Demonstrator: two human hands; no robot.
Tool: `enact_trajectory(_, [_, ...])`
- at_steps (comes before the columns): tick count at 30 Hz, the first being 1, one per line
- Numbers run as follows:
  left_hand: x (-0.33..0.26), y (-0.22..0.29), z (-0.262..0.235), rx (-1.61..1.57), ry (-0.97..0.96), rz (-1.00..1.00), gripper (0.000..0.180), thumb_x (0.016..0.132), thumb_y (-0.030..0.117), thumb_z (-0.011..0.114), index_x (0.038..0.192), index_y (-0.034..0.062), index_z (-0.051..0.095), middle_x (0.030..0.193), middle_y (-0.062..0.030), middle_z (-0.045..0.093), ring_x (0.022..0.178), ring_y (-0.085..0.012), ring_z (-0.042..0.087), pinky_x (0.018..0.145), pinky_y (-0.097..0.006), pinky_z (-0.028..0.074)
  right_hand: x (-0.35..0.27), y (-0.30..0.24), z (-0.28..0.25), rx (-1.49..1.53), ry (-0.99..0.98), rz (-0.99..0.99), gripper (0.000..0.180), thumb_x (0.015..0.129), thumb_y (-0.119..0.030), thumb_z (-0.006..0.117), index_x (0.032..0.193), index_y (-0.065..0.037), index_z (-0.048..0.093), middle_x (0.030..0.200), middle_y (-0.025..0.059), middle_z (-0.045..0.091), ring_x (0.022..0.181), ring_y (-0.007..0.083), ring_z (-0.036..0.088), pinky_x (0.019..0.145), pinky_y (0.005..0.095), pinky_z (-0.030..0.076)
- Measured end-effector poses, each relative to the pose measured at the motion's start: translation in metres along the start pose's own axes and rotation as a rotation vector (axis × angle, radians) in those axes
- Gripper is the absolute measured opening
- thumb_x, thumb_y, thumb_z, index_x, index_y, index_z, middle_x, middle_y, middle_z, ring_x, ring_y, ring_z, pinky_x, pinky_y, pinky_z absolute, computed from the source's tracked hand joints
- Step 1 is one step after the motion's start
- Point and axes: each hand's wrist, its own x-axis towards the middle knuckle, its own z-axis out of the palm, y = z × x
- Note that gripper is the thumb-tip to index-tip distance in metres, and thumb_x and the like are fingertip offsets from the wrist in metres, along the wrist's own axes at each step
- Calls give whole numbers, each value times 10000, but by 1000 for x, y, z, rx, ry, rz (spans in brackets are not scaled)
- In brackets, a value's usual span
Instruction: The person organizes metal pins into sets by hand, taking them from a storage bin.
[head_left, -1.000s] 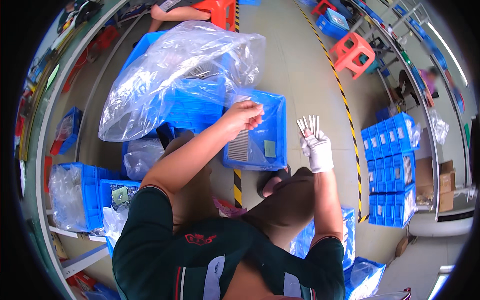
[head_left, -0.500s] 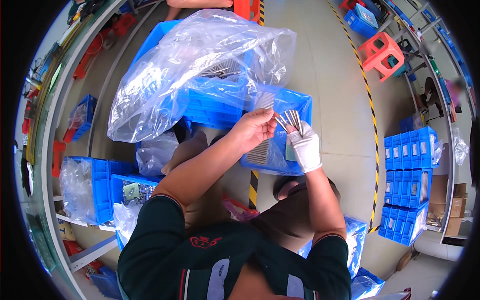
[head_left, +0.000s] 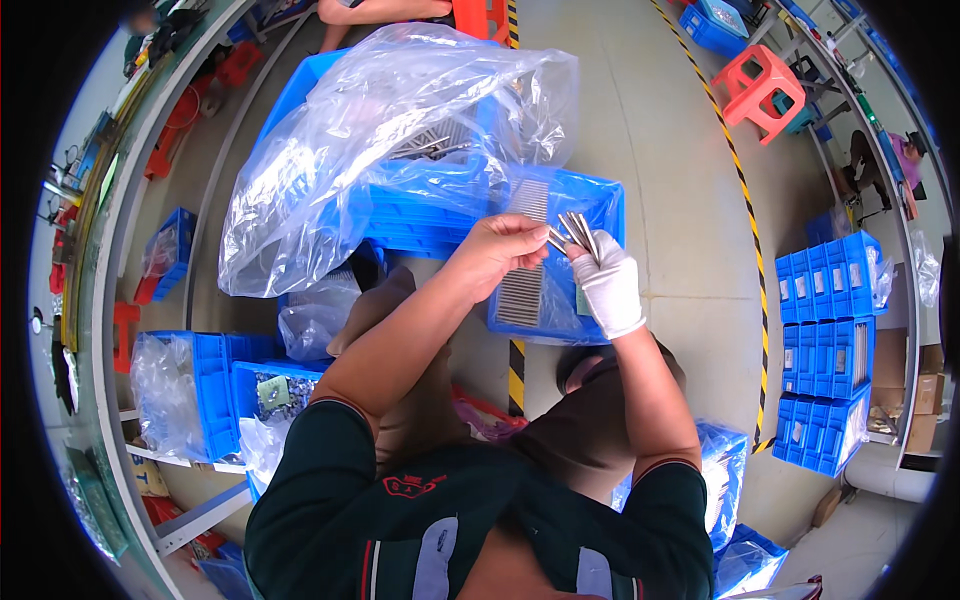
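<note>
My right hand [head_left: 610, 297], in a white glove with bare fingertips showing, is closed round several slim metal rods [head_left: 577, 230] fanned out at their upper ends. My bare left hand [head_left: 498, 255] meets it from the left, thumb and forefinger pinched on the end of one metal rod. Both hands are above a blue bin [head_left: 619, 212] lined with clear plastic. Inside that bin lies a long neat row of similar rods [head_left: 520, 290], partly covered by my left hand. A green slip shows beside my glove.
Beyond stands a larger blue crate [head_left: 425, 225] draped in a clear plastic bag [head_left: 320, 150], with loose rods inside. Blue bins [head_left: 205, 385] with small parts are at left. Stacked blue bins [head_left: 825, 370] and a red stool [head_left: 758, 95] stand right, past a striped floor line [head_left: 745, 210].
The rods in my glove have shifted and tilt more to the left. My left hand stays at the rod ends, its fingers more closed. The whole view has turned slightly.
</note>
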Motion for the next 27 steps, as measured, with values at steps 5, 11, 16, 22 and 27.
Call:
enact_trajectory(5, [-2, -2, 2, 56, 73, -8, 165, 835, 215, 659, 898, 63, 651, 793, -19, 628, 734, -99, 559, 685, -250, 433, 0, 6, 2, 41, -35, 50, 118, 825, -109, 626, 821, 0, 581, 607, 136, 540, 513, 190, 450, 512, 320, 405])
enact_trajectory(11, [0, -2, 3, 52, 99, 21, 193, 831, 231, 665, 921, 61, 664, 817, 0, 627, 733, -83, 543, 690, -235, 418, -1, 9, 1, 23, -64, 3, 112, 826, -118, 621, 844, -11, 590, 632, 171, 561, 529, 256, 520, 523, 337, 423])
enact_trajectory(16, [1, -5, 5, 153, 99, 73, 186, 832, 228, 663, 911, 60, 667, 811, 1, 626, 734, -81, 545, 681, -232, 417, -4, 5, 1, -140, -4, -99, 123, 820, -132, 626, 866, -21, 601, 652, 191, 569, 550, 296, 550, 528, 344, 433])
enact_trajectory(22, [-2, -1, 6, 150, 96, 39, 199, 834, 241, 661, 903, 54, 665, 809, -6, 636, 740, -76, 553, 673, -224, 408, -2, 3, 0, -67, -36, -100, 115, 843, -141, 612, 864, -28, 606, 610, 149, 547, 513, 232, 507, 508, 325, 415])
enact_trajectory(27, [1, 7, 1, 112, 77, 33, 195, 846, 225, 643, 917, 44, 657, 834, -30, 644, 766, -99, 575, 693, -247, 428, -1, -1, -10, 415, -268, 334, 161, 883, -175, 589, 917, -19, 609, 631, -11, 508, 541, 75, 426, 489, 239, 358])
